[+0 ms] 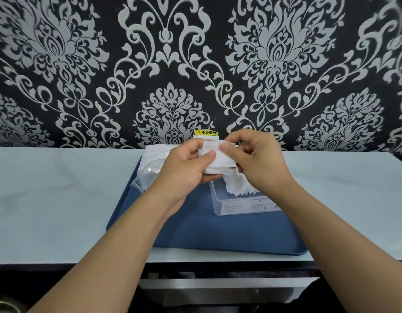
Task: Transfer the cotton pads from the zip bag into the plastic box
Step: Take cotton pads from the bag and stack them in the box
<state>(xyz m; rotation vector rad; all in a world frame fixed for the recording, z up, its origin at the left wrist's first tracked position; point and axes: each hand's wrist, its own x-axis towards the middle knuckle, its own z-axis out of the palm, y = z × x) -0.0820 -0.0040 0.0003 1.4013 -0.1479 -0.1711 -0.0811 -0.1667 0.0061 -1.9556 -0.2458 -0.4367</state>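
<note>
Above a blue tray [218, 233] on the worktop [60, 199], both hands, left [184, 168] and right [258, 161], pinch a pad stack [218, 162]. Box [240, 204] near right holds pads; bag [148, 168] lies left, behind the left hand.

The scene is evenly and brightly lit, with soft, diffuse light and no hard shadows. A faint shadow is cast under the forearms onto the blue tray [218, 233] just below the grip. Mild glare is seen on the pale countertop [60, 188] left of the grip. Focus is sharp at the grip; the damask wallpaper [173, 53] behind is bowed by wide-angle distortion toward the edges. The bottom corners are left dark and murky.
</note>
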